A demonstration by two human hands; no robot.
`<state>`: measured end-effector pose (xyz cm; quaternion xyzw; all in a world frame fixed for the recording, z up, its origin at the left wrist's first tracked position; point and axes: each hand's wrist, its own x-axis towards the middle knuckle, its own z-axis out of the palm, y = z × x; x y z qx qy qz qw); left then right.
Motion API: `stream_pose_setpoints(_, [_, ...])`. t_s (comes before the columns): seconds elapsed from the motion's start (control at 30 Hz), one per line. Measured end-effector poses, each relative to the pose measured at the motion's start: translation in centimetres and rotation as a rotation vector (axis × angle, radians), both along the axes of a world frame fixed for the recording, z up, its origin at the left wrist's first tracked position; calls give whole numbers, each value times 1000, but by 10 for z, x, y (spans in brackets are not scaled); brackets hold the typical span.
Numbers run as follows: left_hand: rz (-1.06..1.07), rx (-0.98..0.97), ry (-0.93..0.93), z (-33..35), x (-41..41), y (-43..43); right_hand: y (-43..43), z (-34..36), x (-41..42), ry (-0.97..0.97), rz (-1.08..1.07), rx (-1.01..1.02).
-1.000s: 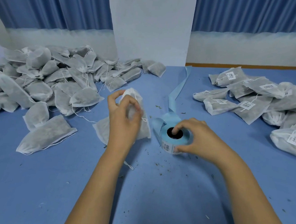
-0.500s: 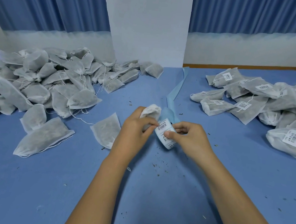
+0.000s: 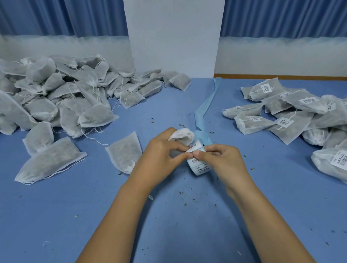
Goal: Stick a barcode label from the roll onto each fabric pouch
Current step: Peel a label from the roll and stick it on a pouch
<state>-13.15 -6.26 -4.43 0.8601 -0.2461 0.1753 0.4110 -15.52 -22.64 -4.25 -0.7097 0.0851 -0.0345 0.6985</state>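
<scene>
The label roll [image 3: 199,165], on the table [image 3: 159,225] a second ago, is lifted now — our right hand [image 3: 226,164] grips it, our left hand [image 3: 159,157] clutches a filled pouch [image 3: 181,135].

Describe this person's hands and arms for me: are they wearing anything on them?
Nothing is worn. The left hand and right hand are bare, with no gloves, rings or wristbands showing. The left forearm and right forearm are bare down to the picture's lower edge, and no sleeve, watch or marking is in view.
</scene>
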Motion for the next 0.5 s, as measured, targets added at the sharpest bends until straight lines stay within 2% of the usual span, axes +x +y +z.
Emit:
stream_pose_setpoints(0.13, [40, -61, 19, -1, 1, 0, -1, 0, 1, 19, 4, -38])
stream_pose_setpoints(0.33, [443, -420, -71, 4, 8, 12, 7, 0, -1, -18, -37, -248])
stream_pose_setpoints(0.4, [450, -438, -87, 5, 7, 14, 13, -3, -3, -73, -70, -438])
stream_pose_setpoints(0.5, [379, -431, -105, 7, 2, 7, 16, -6, -6, -169, -132, -855])
